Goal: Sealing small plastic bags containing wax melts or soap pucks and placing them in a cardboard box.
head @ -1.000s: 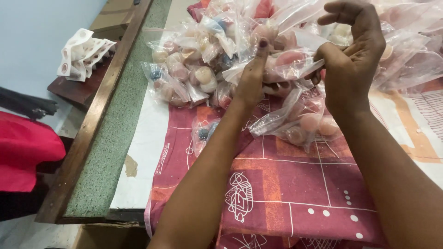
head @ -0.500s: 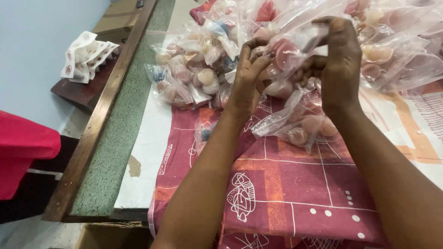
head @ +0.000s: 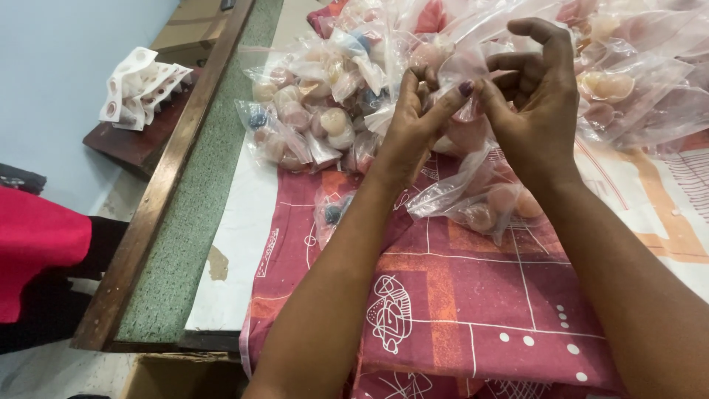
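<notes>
Where cloth lies bare, both hands.

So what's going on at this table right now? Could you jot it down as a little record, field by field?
Left hand: left hand pinches the top edge of a clear plastic bag
Right hand: right hand pinches the same edge, fingers curled
Bag contents: round pinkish pieces
Behind the hands: pile of filled bags
Surface: red patterned cloth on a table with a wooden edge
Far left: white packets on a dark shelf
Nearby: a person in a red garment at the left edge
</notes>
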